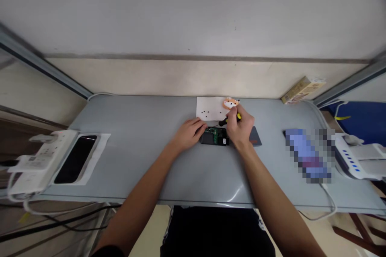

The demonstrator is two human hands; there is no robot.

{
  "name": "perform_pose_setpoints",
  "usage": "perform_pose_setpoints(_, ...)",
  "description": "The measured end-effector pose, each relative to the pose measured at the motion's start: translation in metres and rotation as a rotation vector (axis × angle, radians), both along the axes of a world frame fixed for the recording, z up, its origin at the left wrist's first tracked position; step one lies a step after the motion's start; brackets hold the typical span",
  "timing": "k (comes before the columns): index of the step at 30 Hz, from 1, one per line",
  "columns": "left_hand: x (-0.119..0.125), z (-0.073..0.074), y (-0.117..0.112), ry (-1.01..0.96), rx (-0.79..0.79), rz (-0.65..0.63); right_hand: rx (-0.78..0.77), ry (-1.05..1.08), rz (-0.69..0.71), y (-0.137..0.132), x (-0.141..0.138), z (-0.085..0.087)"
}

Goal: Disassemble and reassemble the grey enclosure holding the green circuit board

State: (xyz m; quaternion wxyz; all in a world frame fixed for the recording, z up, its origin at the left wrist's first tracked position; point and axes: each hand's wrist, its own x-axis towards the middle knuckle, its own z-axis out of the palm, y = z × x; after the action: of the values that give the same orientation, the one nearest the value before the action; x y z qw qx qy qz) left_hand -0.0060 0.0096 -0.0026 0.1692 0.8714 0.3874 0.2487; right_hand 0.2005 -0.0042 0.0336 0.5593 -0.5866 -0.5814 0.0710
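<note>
An opened phone (207, 139) with a green circuit board showing lies flat on the grey table. Its left end is steadied by my left hand (188, 133), fingers closed against the edge. My right hand (241, 124) grips a black-and-yellow screwdriver (223, 122). The thin shaft points down left to the phone's upper edge; whether the tip touches a screw is too small to tell. Several tiny dark screws (206, 116) lie on a white paper (211, 104) just behind the phone. A dark grey flat panel (255, 137) is partly hidden behind my right wrist.
An orange-and-white animal-face item (230, 103) sits on the paper. At left are a power strip (45, 156) and a black-screened phone (76, 158). To the right lie a blurred-out phone (307, 154), a charging hub (352, 156) and a small box (301, 89) by the wall.
</note>
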Motion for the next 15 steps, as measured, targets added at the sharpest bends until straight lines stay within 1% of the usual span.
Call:
perform_pose_setpoints(6,0.0000,-0.0009,0.0005,0.011,0.010,0.003,0.043,-0.022,-0.026,-0.0015,0.0007,-0.0016)
perform_pose_setpoints(10,0.0013,0.0006,0.0002,0.020,0.000,0.002,0.077,-0.020,-0.036,-0.0021,0.0003,0.0006)
perform_pose_setpoints(15,0.0019,0.0003,0.0007,0.020,0.008,-0.004,0.045,-0.008,0.010,-0.0024,-0.0005,0.0042)
